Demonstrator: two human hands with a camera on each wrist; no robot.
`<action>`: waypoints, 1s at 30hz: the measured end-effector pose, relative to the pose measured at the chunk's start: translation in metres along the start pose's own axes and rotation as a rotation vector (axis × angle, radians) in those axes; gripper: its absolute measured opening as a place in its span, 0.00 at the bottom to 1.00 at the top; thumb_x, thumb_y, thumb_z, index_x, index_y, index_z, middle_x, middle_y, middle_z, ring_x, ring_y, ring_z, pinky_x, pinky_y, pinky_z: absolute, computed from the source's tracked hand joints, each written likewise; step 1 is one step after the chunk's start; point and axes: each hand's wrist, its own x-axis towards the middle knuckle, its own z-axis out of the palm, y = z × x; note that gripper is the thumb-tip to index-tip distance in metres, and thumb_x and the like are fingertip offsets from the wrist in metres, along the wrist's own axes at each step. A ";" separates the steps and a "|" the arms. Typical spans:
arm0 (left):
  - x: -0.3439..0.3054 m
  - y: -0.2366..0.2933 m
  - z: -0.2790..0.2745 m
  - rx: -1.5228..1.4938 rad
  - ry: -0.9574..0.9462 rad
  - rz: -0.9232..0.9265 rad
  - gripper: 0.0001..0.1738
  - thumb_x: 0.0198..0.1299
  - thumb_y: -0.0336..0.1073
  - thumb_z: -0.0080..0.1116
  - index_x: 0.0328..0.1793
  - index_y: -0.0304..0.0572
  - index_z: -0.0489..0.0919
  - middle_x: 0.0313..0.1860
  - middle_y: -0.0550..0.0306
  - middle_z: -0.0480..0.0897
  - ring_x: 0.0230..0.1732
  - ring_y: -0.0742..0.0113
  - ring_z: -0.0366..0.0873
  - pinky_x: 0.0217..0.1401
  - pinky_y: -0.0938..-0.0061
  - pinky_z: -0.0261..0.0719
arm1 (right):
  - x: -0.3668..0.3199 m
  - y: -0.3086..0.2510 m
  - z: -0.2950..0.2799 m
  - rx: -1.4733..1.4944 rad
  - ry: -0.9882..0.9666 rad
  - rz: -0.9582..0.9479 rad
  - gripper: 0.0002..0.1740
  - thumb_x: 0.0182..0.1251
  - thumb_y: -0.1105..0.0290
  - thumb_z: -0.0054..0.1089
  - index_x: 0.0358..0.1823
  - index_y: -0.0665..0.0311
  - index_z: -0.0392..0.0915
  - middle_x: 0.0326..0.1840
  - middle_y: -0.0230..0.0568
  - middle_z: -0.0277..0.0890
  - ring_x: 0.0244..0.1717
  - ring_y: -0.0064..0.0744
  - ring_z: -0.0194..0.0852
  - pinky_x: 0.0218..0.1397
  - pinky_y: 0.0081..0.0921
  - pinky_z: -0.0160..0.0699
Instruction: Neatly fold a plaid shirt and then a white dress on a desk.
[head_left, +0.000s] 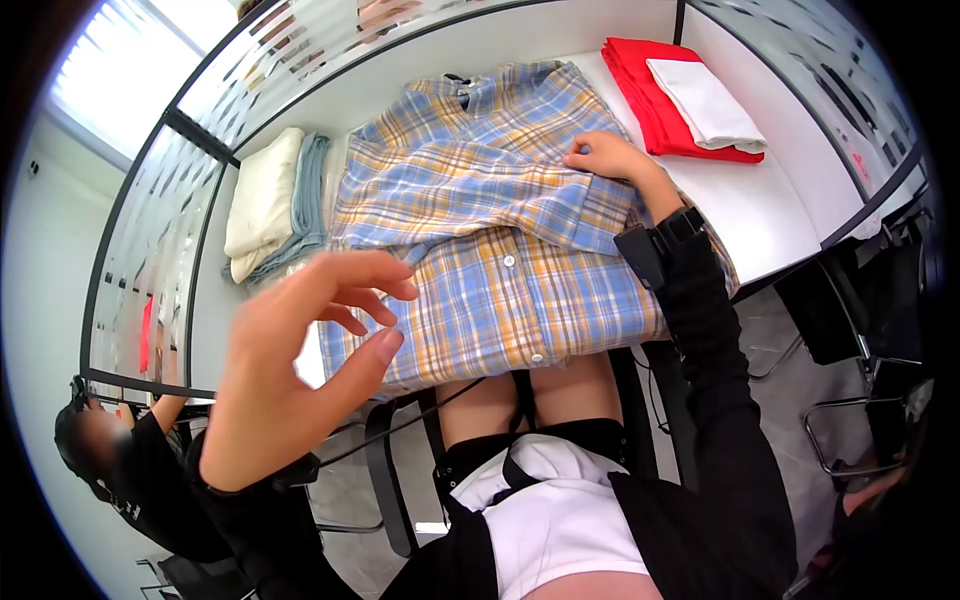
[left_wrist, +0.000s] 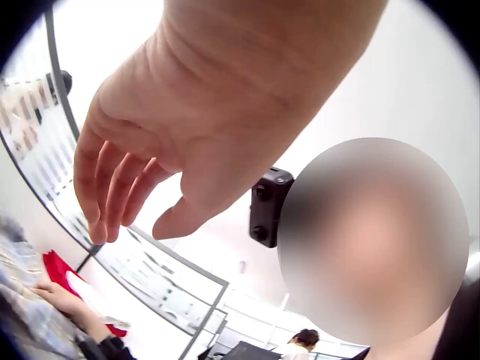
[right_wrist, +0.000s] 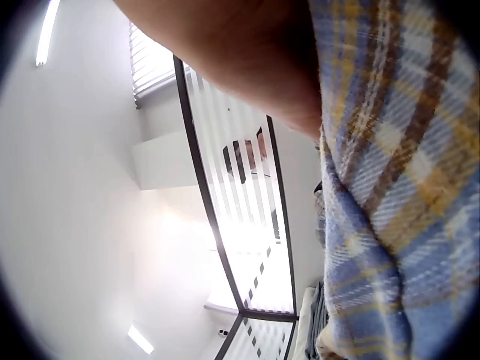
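Observation:
A blue, yellow and white plaid shirt (head_left: 480, 190) lies on the table, a sleeve folded across its front and its lower edge at the table's near side. My left hand (head_left: 300, 360) is raised above the shirt's near left part, fingers bent loosely and apart from the thumb, holding nothing; the left wrist view shows the same hand (left_wrist: 150, 150) in the air. My right hand (head_left: 615, 160) rests on the shirt's upper right, near the sleeve, fingers loosely bent. In the right wrist view, plaid cloth (right_wrist: 405, 150) lies against the right hand (right_wrist: 247, 60), whose fingertips are hidden.
Folded red cloth (head_left: 635, 90) with a white cloth (head_left: 705, 105) on it lies at the back right. Cream cloth (head_left: 262, 200) and blue-grey cloth (head_left: 310, 195) are stacked at the left. Framed partitions surround the table (head_left: 770, 215). Another person (head_left: 160, 480) is at the far left.

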 end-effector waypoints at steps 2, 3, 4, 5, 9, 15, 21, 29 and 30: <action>0.004 0.022 -0.007 -0.055 0.007 0.019 0.16 0.51 0.29 0.50 0.47 0.34 0.72 0.40 0.53 0.78 0.36 0.69 0.77 0.40 0.78 0.72 | 0.001 0.003 0.000 0.008 0.006 -0.003 0.20 0.52 0.51 0.60 0.34 0.62 0.80 0.35 0.49 0.79 0.40 0.44 0.76 0.44 0.32 0.73; 0.010 0.021 -0.012 -0.012 0.029 0.118 0.17 0.53 0.35 0.52 0.48 0.34 0.72 0.40 0.51 0.79 0.35 0.69 0.77 0.36 0.78 0.73 | 0.002 0.004 0.001 0.006 0.009 -0.003 0.20 0.52 0.51 0.60 0.34 0.62 0.80 0.35 0.49 0.79 0.40 0.44 0.76 0.44 0.32 0.73; 0.024 0.017 -0.025 0.071 0.047 0.168 0.19 0.55 0.39 0.50 0.50 0.36 0.73 0.40 0.52 0.79 0.35 0.69 0.77 0.35 0.79 0.73 | 0.002 0.004 0.001 0.004 0.012 -0.003 0.20 0.52 0.51 0.60 0.34 0.62 0.80 0.36 0.49 0.79 0.40 0.44 0.76 0.44 0.32 0.73; 0.039 0.014 -0.038 0.155 0.070 0.216 0.20 0.57 0.42 0.48 0.52 0.37 0.73 0.40 0.52 0.79 0.35 0.69 0.78 0.34 0.79 0.73 | 0.003 0.004 0.001 0.002 0.014 -0.004 0.20 0.52 0.51 0.61 0.34 0.62 0.80 0.36 0.49 0.79 0.40 0.44 0.76 0.44 0.32 0.73; 0.124 -0.046 -0.089 0.200 0.145 0.308 0.23 0.61 0.52 0.46 0.52 0.43 0.75 0.40 0.54 0.81 0.39 0.69 0.80 0.46 0.77 0.75 | -0.003 -0.003 -0.004 0.001 0.006 -0.018 0.19 0.53 0.53 0.60 0.33 0.63 0.79 0.35 0.49 0.79 0.40 0.44 0.76 0.44 0.32 0.72; 0.233 -0.272 -0.085 0.050 0.284 -0.266 0.08 0.54 0.35 0.53 0.35 0.39 0.79 0.26 0.58 0.81 0.24 0.74 0.77 0.28 0.80 0.76 | -0.004 -0.004 0.000 0.032 0.064 -0.050 0.19 0.52 0.54 0.61 0.31 0.64 0.78 0.33 0.50 0.78 0.37 0.45 0.76 0.42 0.34 0.73; 0.237 -0.356 -0.047 0.561 0.453 -0.291 0.09 0.48 0.36 0.56 0.37 0.45 0.79 0.29 0.45 0.81 0.36 0.48 0.78 0.43 0.60 0.75 | -0.002 -0.001 0.005 0.014 0.072 -0.051 0.17 0.53 0.57 0.61 0.32 0.65 0.78 0.31 0.48 0.78 0.34 0.43 0.76 0.38 0.31 0.72; 0.255 -0.400 -0.044 0.427 0.076 -0.244 0.14 0.47 0.40 0.64 0.40 0.49 0.81 0.37 0.46 0.81 0.45 0.49 0.76 0.49 0.64 0.73 | -0.008 -0.016 -0.003 0.092 0.050 0.046 0.16 0.54 0.59 0.60 0.28 0.68 0.76 0.28 0.49 0.77 0.31 0.45 0.76 0.36 0.34 0.73; 0.254 -0.391 -0.042 0.338 0.085 -0.312 0.12 0.45 0.37 0.66 0.36 0.43 0.81 0.33 0.48 0.81 0.40 0.51 0.78 0.43 0.66 0.75 | -0.008 -0.018 -0.004 0.090 0.046 0.060 0.16 0.54 0.59 0.60 0.28 0.68 0.76 0.28 0.49 0.77 0.31 0.45 0.76 0.36 0.33 0.73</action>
